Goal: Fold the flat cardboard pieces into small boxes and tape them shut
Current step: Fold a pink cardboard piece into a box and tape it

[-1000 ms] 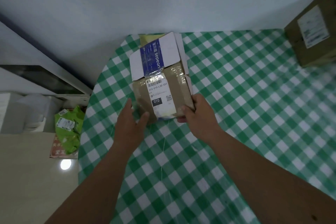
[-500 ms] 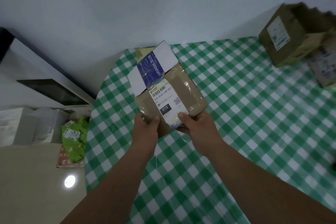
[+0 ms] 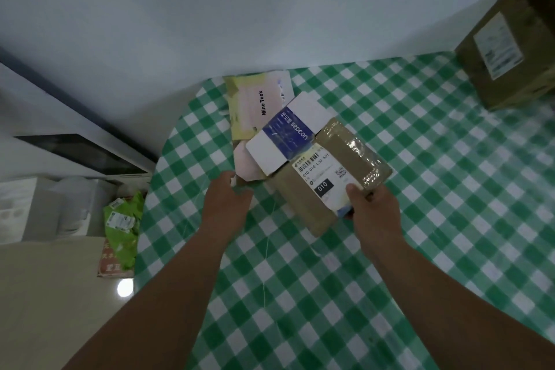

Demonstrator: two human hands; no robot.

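Note:
A flat brown cardboard piece point(image 3: 336, 159) with clear tape and a white shipping label is lifted off the table at an angle. My right hand point(image 3: 371, 207) grips its near right corner, thumb on the label. On top of it rides a flat white and blue carton point(image 3: 285, 135) printed "sepeon". Underneath, on the table's far left edge, lies a flat pale yellow and pink carton point(image 3: 250, 108) marked "Mine Took". My left hand point(image 3: 225, 201) hovers with loose fingers just left of the brown piece, near the pink carton's near edge, holding nothing.
The table wears a green and white checked cloth point(image 3: 420, 219). A folded brown box point(image 3: 516, 51) with a label stands at the far right. Left of the table, on the floor, are green bags point(image 3: 120, 222) and white containers point(image 3: 45, 207). A wall rises behind.
My left hand has let go of the brown piece and drawn left. My right hand has swung the piece and the white and blue carton to the right, uncovering the pale carton beneath.

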